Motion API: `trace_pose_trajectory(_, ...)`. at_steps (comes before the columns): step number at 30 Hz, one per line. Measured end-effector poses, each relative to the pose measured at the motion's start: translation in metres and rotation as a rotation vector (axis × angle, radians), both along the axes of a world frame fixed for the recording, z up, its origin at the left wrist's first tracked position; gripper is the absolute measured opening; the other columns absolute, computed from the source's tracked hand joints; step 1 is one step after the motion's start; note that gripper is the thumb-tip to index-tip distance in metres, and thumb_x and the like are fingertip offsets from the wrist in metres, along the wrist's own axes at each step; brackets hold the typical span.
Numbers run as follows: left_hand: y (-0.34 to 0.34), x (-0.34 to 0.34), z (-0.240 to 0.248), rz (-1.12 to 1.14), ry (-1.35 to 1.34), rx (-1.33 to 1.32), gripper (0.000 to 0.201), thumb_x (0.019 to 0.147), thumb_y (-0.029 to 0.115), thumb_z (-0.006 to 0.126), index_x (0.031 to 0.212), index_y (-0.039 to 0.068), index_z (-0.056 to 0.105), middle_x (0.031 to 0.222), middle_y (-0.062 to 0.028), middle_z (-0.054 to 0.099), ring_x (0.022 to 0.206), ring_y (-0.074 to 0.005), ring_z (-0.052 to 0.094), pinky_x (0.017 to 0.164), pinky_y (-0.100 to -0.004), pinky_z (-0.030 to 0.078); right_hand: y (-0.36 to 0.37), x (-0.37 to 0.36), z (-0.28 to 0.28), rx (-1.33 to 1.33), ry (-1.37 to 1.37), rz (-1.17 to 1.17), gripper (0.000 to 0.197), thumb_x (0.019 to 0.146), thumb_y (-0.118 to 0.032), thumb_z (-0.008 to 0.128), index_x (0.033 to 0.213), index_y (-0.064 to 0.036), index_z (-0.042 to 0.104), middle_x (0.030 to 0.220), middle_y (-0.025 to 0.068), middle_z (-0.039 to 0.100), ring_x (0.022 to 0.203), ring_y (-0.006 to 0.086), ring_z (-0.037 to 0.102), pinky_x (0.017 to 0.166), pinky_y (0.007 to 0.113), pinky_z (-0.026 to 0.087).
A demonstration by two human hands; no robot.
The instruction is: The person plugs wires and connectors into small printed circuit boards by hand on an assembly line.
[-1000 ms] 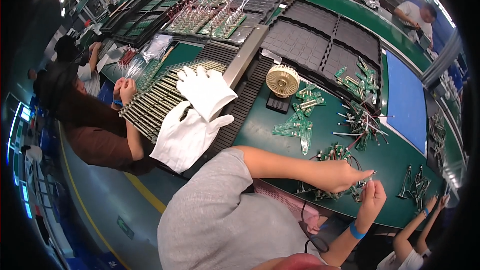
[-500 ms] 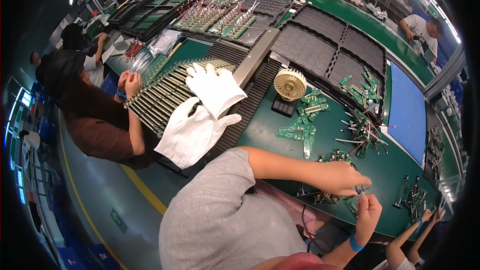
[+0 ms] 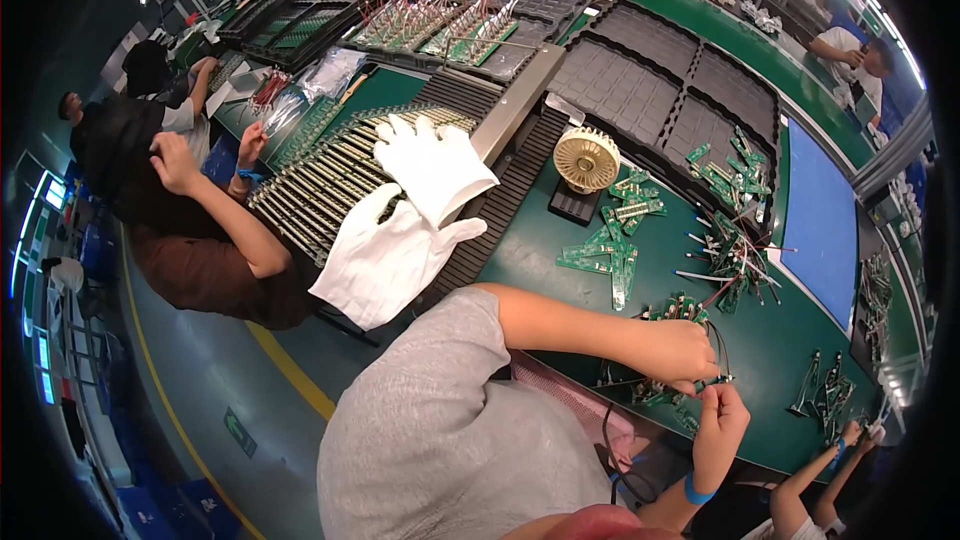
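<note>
My left hand point(image 3: 682, 352), its forearm stretched across the table edge, is closed with fingertips pinched together. Just below it, my right hand point(image 3: 722, 422), with a blue band at the wrist, also pinches. Their fingertips meet on a small dark wired part point(image 3: 714, 381), mostly hidden by the fingers. A thin dark wire curves above the part. Under and beside my left forearm lies a pile of small green circuit boards point(image 3: 655, 393), partly covered by the arm. Further off sits a tangle of wired circuit boards point(image 3: 738, 258).
White gloves point(image 3: 385, 260) lie over a row of narrow board strips point(image 3: 310, 202). A gold fan point(image 3: 586, 160) stands near loose green boards point(image 3: 612, 258). Black trays point(image 3: 625, 70) and a blue mat point(image 3: 815, 225) lie beyond. Co-workers sit at the left point(image 3: 215, 250) and lower right point(image 3: 800, 505).
My hands have come together on the small wired part, the left turning its fingers down. The co-worker at left has lifted one hand away from the strips towards the head.
</note>
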State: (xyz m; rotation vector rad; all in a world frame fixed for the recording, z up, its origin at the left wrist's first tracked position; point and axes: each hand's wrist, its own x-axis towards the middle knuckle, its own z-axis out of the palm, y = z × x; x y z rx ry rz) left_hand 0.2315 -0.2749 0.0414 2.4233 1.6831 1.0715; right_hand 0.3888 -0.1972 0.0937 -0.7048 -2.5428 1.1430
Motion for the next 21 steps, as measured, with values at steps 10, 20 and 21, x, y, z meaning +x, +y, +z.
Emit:
trace_pose_trajectory(10, 0.012, -0.006, -0.024, -0.006, -0.019, -0.031, 0.031, 0.070, 0.029, 0.065, 0.076, 0.001, 0.054, 0.080, -0.0102, 0.049, 0.076, -0.0261, 0.053, 0.062, -0.0356, 0.047, 0.016, -0.011, -0.014, 0.205, -0.101, 0.005, 0.015, 0.081, -0.004, 0.050, 0.070, 0.0053, 0.049, 0.061, 0.0196, 0.049, 0.051, 0.0324, 0.044, 0.050, 0.038, 0.036)
trace_pose_trajectory(20, 0.009, 0.000, -0.019, -0.007, 0.017, -0.126, 0.031, 0.078, 0.028, 0.057, 0.071, -0.002, 0.054, 0.072, -0.0128, 0.054, 0.063, -0.0292, 0.057, 0.057, -0.0363, 0.048, 0.007, -0.015, -0.002, 0.249, -0.074, 0.085, 0.016, 0.083, -0.006, 0.049, 0.071, 0.0051, 0.050, 0.060, 0.0202, 0.048, 0.050, 0.0309, 0.044, 0.048, 0.037, 0.035)
trace_pose_trajectory(21, 0.010, 0.001, -0.021, -0.005, 0.016, -0.126, 0.031, 0.078, 0.028, 0.057, 0.071, -0.002, 0.054, 0.072, -0.0128, 0.054, 0.063, -0.0292, 0.057, 0.057, -0.0363, 0.048, 0.008, -0.015, -0.002, 0.226, -0.088, 0.071, 0.017, 0.083, -0.006, 0.049, 0.071, 0.0050, 0.050, 0.060, 0.0200, 0.047, 0.050, 0.0300, 0.043, 0.048, 0.037, 0.035)
